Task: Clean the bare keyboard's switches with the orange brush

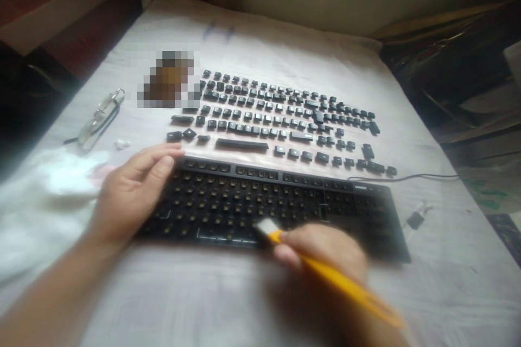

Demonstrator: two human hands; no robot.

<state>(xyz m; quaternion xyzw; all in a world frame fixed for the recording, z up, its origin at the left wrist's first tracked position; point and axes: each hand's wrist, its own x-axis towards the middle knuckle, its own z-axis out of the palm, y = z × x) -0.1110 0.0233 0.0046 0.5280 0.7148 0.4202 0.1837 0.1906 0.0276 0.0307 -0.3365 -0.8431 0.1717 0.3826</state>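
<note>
A black keyboard (285,206) with its keycaps taken off lies across a white cloth (211,293). My left hand (132,190) rests on the keyboard's left end, fingers stretched along its top corner. My right hand (325,252), blurred by motion, grips a yellow-handled brush (325,274) whose pale bristle tip touches the keyboard's lower middle. Behind the keyboard, several removed black keycaps (280,114) are laid out in rows on the cloth, including the long space bar (241,144).
Eyeglasses (100,118) lie at the left. White tissue or cloth (69,173) is bunched near my left wrist. The keyboard cable (411,177) runs right, and a small black object (415,219) sits beside it. A blurred-out item (169,80) lies far left of the keycaps.
</note>
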